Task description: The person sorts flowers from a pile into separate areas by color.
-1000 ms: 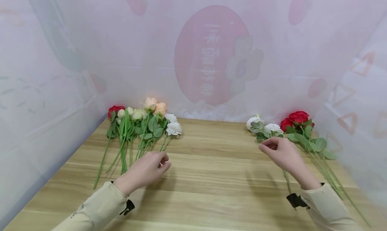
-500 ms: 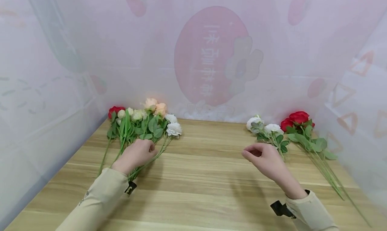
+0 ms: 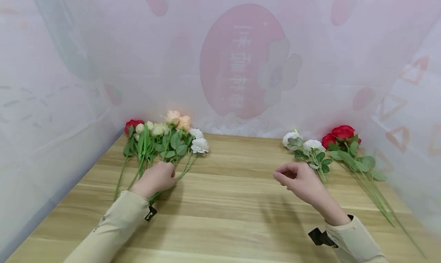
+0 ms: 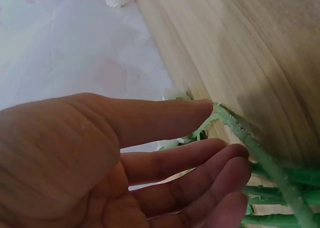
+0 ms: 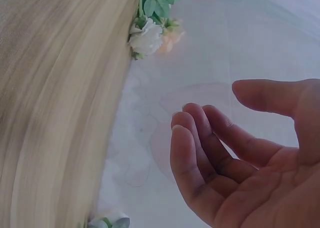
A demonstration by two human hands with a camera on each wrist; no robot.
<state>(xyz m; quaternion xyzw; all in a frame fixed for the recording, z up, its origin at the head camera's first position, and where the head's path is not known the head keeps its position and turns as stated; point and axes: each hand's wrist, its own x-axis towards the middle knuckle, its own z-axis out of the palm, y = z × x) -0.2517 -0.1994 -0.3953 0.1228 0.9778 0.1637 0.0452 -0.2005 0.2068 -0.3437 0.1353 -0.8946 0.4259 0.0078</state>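
Observation:
My left hand (image 3: 156, 178) is over the stems of the left bunch, its fingertips right at the thin green stem (image 3: 185, 170) below the white flowers (image 3: 200, 146). Seen from the left wrist, that stem (image 4: 265, 163) runs by the tip of the thumb (image 4: 165, 119), and a gap shows between thumb and fingers. My right hand (image 3: 301, 178) hovers over the table with loosely bent fingers (image 5: 200, 153) and nothing between them. Behind it lie white flowers (image 3: 313, 145) with green leaves, their lower stems hidden by the hand.
The left bunch also has a red rose (image 3: 133, 126), cream flowers (image 3: 158, 129) and peach roses (image 3: 184, 122). Long-stemmed red roses (image 3: 343, 132) lie at the far right. A printed cloth (image 3: 165, 64) stands behind and beside the wooden table (image 3: 220, 201).
My left hand has moved left and away from me, onto the stems. The right hand has shifted left and down, uncovering leaves under the white flowers. Both barely moved in the last half second.

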